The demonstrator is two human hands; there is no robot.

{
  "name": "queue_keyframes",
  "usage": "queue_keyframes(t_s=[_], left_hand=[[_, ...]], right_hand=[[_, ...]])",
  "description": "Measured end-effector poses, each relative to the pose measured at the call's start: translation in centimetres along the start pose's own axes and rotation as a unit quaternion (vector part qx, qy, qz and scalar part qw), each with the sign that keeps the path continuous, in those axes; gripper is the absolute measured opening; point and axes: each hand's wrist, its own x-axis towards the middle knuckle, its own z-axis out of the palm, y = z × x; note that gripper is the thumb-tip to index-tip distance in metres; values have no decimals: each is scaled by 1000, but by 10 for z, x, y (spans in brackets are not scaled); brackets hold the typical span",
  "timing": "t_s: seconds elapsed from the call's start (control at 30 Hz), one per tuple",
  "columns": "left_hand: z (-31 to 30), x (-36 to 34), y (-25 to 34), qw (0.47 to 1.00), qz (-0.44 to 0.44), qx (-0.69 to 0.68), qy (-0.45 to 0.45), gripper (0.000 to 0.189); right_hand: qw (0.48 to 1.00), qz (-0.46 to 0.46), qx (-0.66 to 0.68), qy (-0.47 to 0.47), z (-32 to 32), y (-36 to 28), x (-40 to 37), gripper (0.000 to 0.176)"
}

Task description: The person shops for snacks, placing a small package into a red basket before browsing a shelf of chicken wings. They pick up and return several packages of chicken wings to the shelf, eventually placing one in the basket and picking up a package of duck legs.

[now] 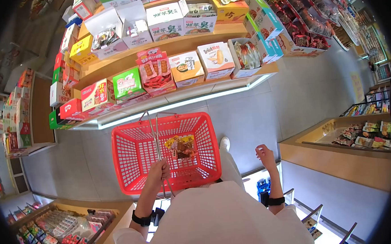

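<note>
My left hand [159, 170] is closed round the thin metal handles [154, 140] of a red plastic shopping basket [122, 171], which hangs in front of my body. Inside the basket lies one snack packet [180, 147] in yellow and brown. To the right, my right hand [264, 156] hangs in the air with bent fingers a little apart, touching nothing; no object shows in it. Both wrists wear black bands.
Ahead stands a tiered wooden shelf with a lit front edge [180, 97], bearing snack boxes such as a green box [127, 84] and an orange box [186, 69]. Display bins with packets stand at right [321, 136] and lower left [106, 208]. Grey floor tiles [243, 105] lie between.
</note>
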Motion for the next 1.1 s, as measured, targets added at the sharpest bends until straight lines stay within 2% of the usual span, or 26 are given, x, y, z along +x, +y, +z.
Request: queue_keyframes(t_s=[0.2,0.43,0.53,0.63,0.67,0.77,0.9,0.97,1.03,1.1], left_hand=[[100,34,-27,998,-39,32,-34,32],[265,82,-80,985,-103,97,-98,33],[339,98,-93,973,-122,142,-136,33],[402,106,-107,964,-124,181,-151,34],[422,109,-109,962,-126,187,-156,34],[474,114,-119,947,-143,215,-192,34],[551,143,-127,921,-165,224,-272,33],[587,156,-133,909,-178,222,-304,33],[617,172,-138,894,-195,224,-337,33],[648,182,-141,884,-209,232,-348,33]], right_hand=[[997,26,61,50,-53,61,-13,21],[982,41,109,151,-143,186,-12,18],[973,84,110,186,-183,223,-13,18],[959,83,159,221,-223,243,-12,15],[952,50,169,249,-228,258,-8,14],[947,65,168,264,-277,234,-12,18],[917,-17,209,338,-362,169,-23,16],[907,-97,194,362,-425,106,-38,15],[870,-238,112,417,-478,46,-58,13],[785,-401,81,465,-515,-5,-77,11]])
